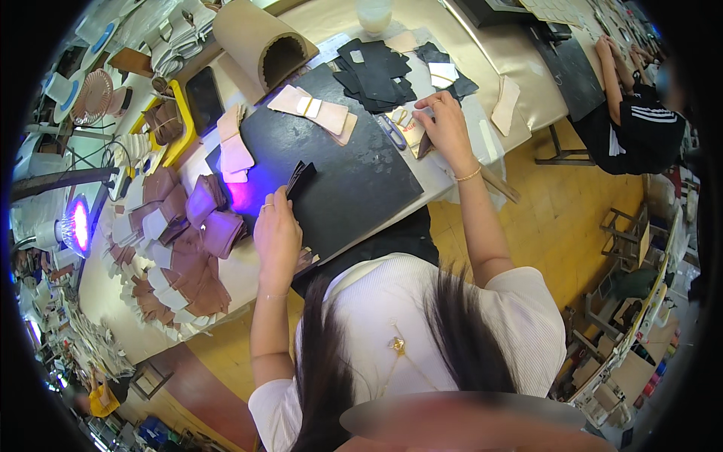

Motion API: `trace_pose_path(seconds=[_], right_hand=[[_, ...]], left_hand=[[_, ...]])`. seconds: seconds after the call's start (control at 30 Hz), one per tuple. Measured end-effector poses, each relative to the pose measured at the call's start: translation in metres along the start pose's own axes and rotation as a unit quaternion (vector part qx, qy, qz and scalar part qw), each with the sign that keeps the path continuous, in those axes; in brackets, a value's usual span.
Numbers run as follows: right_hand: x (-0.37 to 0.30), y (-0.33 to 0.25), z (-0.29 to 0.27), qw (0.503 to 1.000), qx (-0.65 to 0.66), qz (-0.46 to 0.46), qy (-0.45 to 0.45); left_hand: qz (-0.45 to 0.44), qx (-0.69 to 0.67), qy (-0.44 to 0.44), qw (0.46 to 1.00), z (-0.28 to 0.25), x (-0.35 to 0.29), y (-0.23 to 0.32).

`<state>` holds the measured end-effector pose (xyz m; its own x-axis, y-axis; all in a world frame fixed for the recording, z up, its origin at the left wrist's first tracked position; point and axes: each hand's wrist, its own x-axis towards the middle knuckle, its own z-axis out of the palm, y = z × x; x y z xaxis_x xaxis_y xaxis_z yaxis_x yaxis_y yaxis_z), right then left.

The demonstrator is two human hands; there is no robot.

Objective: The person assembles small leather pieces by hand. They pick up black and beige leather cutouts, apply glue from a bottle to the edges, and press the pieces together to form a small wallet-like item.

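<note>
In the head view, we hold a thin stack of dark pieces [300, 179] in our left hand [276, 235], fingers closed around its lower end, over the middle of the black mat [354, 188] at the centre of the frame. Our right hand [449, 129] reaches to the upper right of the mat, fingertips pinched together on a small tan piece [419, 143] beside a blue tool [392, 132].

We judge the work to be partway through: a heap of brown pieces [184, 275] fills the left of the frame, pale pink pieces [320, 111] lie on the mat's upper edge, and a pile of black cutouts [376, 71] sits above, near the frame's top.

The dark stack looks flat, thin and fanned slightly at its top, tilted toward the upper right. A purple lamp [77, 224] glows at the far left.
</note>
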<state>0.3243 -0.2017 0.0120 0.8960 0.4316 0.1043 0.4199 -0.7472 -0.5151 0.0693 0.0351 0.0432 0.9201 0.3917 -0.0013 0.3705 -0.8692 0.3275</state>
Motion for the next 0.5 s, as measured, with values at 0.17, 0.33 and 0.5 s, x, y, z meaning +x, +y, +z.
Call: trace_pose_path(seconds=[0.17,0.33,0.5], right_hand=[[0.003,-0.004,0.013,0.999,-0.001,-0.009,-0.033],[-0.002,-0.035,-0.006,0.976,0.198,0.057,-0.068],[-0.034,-0.088,-0.001,0.906,0.369,-0.115,-0.172]], left_hand=[[-0.103,-0.238,-0.054,0.964,-0.007,0.007,-0.006],[-0.224,-0.746,-0.139,0.612,-0.003,0.011,0.001],[-0.225,-0.774,-0.152,0.572,0.009,0.013,0.012]])
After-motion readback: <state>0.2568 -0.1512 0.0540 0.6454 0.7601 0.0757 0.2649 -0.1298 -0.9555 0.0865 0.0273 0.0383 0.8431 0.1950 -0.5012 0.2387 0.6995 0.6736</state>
